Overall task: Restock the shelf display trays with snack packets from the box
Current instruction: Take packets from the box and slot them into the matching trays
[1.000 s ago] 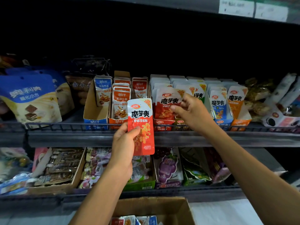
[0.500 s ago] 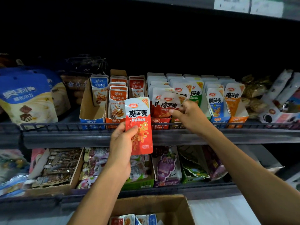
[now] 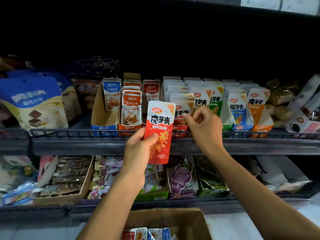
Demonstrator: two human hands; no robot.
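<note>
Head view, red packet [image 3: 160,130] pinched in left hand [image 3: 138,149]

On the upper shelf's left end stand large blue-and-cream wafer bags [image 3: 32,103], leaning back one behind another, with a dark wire basket [image 3: 97,67] behind them. At the right end lies a heap of brownish wrapped snacks [image 3: 280,99] beside white tube-shaped packs [image 3: 310,97]. On the lower shelf, a brown cardboard tray of dark flat sachets [image 3: 67,174] sits left of purple grape-printed pouches [image 3: 181,175] and green-edged pouches [image 3: 211,182]. White price labels [image 3: 280,3] hang on the top rail.
</note>
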